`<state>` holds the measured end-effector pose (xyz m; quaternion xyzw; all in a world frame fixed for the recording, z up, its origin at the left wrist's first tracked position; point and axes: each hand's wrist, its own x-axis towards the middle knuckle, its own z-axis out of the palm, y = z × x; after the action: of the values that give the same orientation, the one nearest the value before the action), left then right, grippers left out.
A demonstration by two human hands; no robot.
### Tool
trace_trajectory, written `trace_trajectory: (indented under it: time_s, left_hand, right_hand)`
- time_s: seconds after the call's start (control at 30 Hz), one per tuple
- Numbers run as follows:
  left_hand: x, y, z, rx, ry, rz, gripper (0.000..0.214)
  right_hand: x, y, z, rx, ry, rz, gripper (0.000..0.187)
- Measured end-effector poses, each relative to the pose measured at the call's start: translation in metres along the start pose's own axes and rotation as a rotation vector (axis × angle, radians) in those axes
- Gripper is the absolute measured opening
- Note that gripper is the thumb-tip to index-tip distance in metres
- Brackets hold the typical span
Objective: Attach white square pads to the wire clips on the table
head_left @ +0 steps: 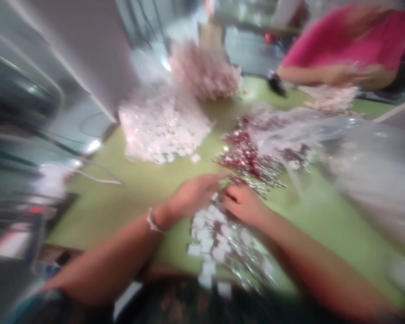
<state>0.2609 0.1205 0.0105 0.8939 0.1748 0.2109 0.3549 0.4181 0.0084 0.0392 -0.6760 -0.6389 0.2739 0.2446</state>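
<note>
Pink-shirted co-worker, clear bag

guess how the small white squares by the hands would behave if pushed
Probably light: the small white squares look thin and flat on the green table. Likely to scatter, not roll, since they lie loose in a heap.

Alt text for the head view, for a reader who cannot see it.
Blurred view: the person's left hand and right hand meet over a heap of small white squares on a green table. Beyond lie a bag of white pieces and a red and silver pile; another person in a pink top is at the far side.
</note>
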Motion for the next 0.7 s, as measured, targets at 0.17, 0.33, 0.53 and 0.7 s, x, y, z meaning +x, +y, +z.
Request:
trace_trajectory:
  time_s: [0.17,0.33,0.53,0.7]
  left_hand:
    - [0.011,-0.028,-0.018,0.411,0.161,-0.178,0.042]
    - [0.010,-0.050,-0.013,0.493,0.096,-0.129,0.037]
    - [0.011,-0.047,-0.014,0.367,0.187,-0.058,0.023]
    - [0.011,-0.044,-0.015,0.263,0.170,-0.083,0.024]
  right_hand:
    - [-0.011,-0.018,-0.011,0.040,-0.253,-0.204,0.027]
    - [0.006,0.006,-0.022,-0.154,0.072,-0.069,0.024]
    - [0.026,0.029,-0.003,-0.545,0.216,-0.197,0.022]
    - [0.022,0.028,0.009,-0.724,0.183,-0.267,0.022]
